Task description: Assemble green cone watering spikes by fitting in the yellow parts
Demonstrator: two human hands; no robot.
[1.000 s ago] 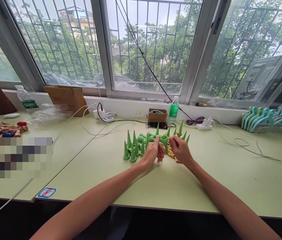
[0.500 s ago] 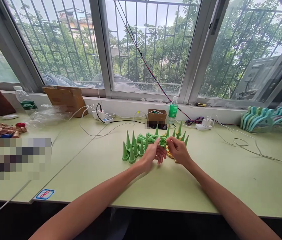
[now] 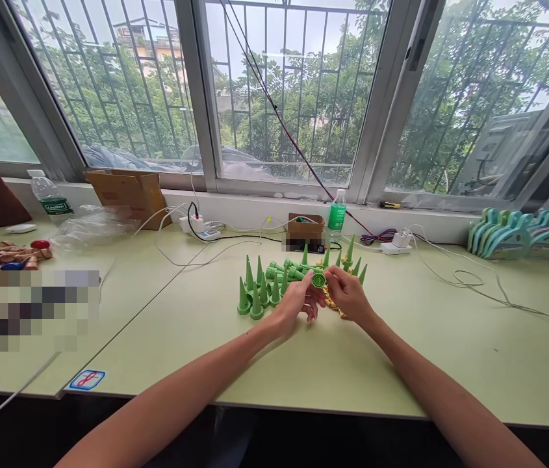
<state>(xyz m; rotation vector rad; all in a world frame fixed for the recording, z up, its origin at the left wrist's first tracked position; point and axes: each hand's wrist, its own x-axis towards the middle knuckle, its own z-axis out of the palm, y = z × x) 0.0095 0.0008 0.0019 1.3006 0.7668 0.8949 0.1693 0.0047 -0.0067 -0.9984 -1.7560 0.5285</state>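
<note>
Pale-green tabletop [image 3: 167,325] bears cones [image 3: 256,305] beneath barred windows [image 3: 323,71].

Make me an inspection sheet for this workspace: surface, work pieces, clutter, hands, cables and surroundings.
Surface: pale green tabletop, a seam running across its left part.
Work pieces: upright green cones in a group; yellow pieces beside them, partly hidden.
Clutter: crumpled clear plastic, small cardboard box and green-labelled bottle toward the back.
Hands: left hand holds a green piece, open end toward the camera; right hand at its rim, grip unclear.
Cables: white cable loose at right; dark bundle near the wall.
Surroundings: windows, bars outside.
</note>
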